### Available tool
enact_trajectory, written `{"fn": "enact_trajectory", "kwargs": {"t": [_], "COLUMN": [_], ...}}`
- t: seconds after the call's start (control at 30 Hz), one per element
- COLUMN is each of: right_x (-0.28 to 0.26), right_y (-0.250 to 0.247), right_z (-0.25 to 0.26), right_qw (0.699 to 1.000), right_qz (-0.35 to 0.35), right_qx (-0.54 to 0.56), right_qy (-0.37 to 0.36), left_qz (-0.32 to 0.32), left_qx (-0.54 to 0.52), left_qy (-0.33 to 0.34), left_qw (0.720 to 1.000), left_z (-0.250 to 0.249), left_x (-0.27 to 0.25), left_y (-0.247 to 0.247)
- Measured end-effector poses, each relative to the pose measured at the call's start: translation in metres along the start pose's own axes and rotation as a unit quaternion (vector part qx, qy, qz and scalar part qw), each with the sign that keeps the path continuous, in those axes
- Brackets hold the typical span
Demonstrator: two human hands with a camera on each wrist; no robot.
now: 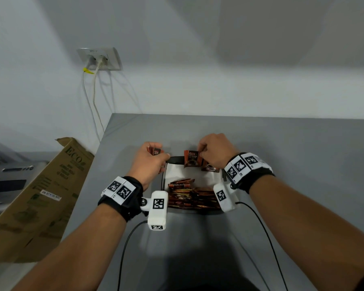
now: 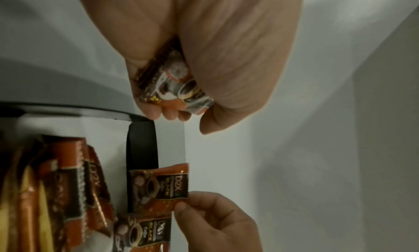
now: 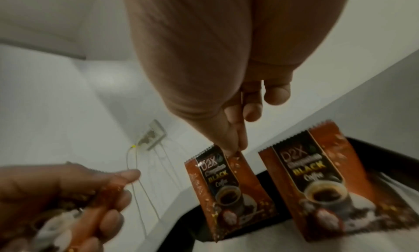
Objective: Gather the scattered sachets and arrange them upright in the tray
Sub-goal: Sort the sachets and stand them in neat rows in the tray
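A white tray with a black rim sits on the grey table. My left hand grips a small bundle of orange-brown coffee sachets just left of the tray's far corner. My right hand pinches the top edge of one sachet that stands upright against the tray's far wall. A second upright sachet leans beside it on the right. Several more sachets lie packed in the near part of the tray.
A cardboard box leans against the table's left edge. A wall socket with white cables hangs behind the table's far left corner. Black cables trail from the wrist cameras over the near table.
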State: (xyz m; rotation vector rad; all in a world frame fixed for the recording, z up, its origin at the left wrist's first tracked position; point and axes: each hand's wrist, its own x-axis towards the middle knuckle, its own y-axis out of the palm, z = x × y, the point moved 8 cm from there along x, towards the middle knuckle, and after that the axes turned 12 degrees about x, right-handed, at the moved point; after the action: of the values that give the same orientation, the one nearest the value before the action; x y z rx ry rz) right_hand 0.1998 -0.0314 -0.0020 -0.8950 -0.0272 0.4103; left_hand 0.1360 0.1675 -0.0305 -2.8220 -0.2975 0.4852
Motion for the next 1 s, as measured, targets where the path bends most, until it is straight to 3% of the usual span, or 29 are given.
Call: {"fn": "enact_trajectory", "kwargs": {"t": [0.37,0.77,0.9,1.0], "right_x": [0.010,0.009,-0.001,-0.007], "right_y": [0.020,0.015,-0.006,-0.010], "right_z": [-0.015,-0.017,0.009,0.039], "right_qw": [0.999,0.998,0.999,0.989], "right_qz": [0.010,-0.011,-0.029,0.002], "right_qx": [-0.023,-0.063,0.030,0.131], "right_qy": [0.042,0.017,-0.029,-0.068], "left_qz": [0.013,0.045,0.092,0.112], "left_qx": [0.008,-0.042,-0.039,-0.045], "left_qy": [-0.012,-0.040,-0.008,0.022], "left_qw": [1.000,0.997,0.995,0.992], "left_z": [0.012,0.013,0.001,-0.009], "left_x": [0.000,-0.002,-0.008,-0.010], "left_y": [-0.001,0.010,0.023,0.032]}}
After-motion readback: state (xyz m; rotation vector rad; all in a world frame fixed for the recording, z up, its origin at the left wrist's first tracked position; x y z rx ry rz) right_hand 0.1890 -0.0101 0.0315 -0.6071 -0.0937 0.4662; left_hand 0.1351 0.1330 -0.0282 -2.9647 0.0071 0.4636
